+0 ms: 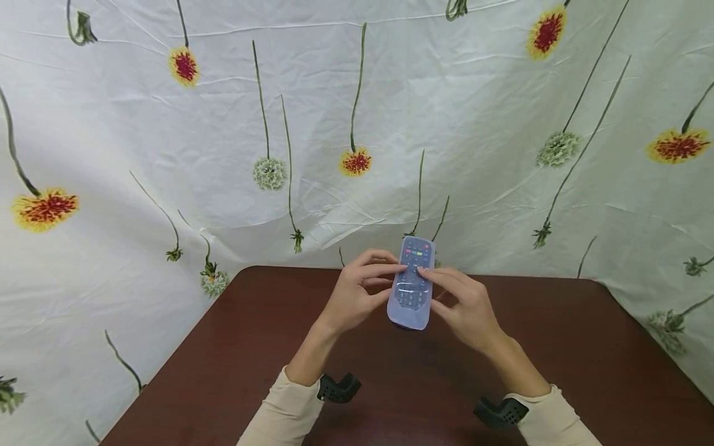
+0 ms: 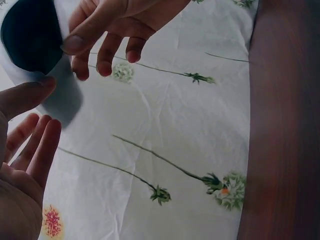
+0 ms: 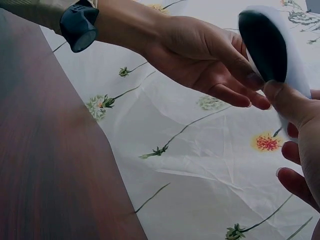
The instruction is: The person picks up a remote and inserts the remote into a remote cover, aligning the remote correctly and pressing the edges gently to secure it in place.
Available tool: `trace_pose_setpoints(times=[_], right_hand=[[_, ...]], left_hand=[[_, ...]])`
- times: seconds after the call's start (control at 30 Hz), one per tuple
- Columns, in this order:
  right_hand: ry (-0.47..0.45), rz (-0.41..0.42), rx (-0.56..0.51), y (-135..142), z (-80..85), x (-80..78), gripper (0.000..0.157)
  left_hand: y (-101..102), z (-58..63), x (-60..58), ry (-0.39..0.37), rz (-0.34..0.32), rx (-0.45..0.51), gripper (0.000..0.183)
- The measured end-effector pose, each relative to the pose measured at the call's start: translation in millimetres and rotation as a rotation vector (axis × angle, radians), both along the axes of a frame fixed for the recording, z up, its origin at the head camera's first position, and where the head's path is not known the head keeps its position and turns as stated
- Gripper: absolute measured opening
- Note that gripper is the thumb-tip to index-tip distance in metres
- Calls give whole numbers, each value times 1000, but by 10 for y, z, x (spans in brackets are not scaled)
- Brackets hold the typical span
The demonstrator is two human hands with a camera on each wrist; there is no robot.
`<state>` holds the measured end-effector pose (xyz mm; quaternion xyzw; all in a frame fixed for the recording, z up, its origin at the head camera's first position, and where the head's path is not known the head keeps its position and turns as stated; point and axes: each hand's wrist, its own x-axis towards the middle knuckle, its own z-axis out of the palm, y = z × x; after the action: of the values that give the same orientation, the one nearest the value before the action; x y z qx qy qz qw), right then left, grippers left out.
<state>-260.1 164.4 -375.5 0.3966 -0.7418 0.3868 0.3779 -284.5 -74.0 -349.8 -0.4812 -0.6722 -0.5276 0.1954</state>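
Both hands hold a remote control (image 1: 411,285) in a pale, translucent bluish cover, upright above the table. The left hand (image 1: 357,286) pinches its left side, fingertips over the front edge and thumb lower down. On the opposite side, the right hand (image 1: 464,302) grips it with the thumb at the lower edge and fingertips on the buttons. From the left wrist, the remote's dark end (image 2: 32,37) shows inside the whitish cover (image 2: 62,97). The right wrist view likewise shows the dark end (image 3: 265,45), with both thumbs close together at the cover's edge.
Below the hands lies a dark reddish-brown table (image 1: 379,396) with rounded far corners. A white cloth (image 1: 480,124) printed with flowers hangs behind and around it. Black wrist-worn devices sit on the left wrist (image 1: 339,388) and the right wrist (image 1: 501,412), over cream sleeves.
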Motion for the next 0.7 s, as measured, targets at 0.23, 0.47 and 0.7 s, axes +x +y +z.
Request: trace_pose_setpoints(times=[0.23, 0.47, 0.7], right_hand=[[-3, -12, -22, -23, 9, 25, 41], [73, -29, -49, -50, 37, 35, 40], [70, -25, -84, -80, 47, 37, 40]], left_hand=[[25, -21, -32, 147, 28, -8, 27], [70, -52, -46, 141, 15, 1, 24], [120, -60, 1, -25, -112, 53, 28]])
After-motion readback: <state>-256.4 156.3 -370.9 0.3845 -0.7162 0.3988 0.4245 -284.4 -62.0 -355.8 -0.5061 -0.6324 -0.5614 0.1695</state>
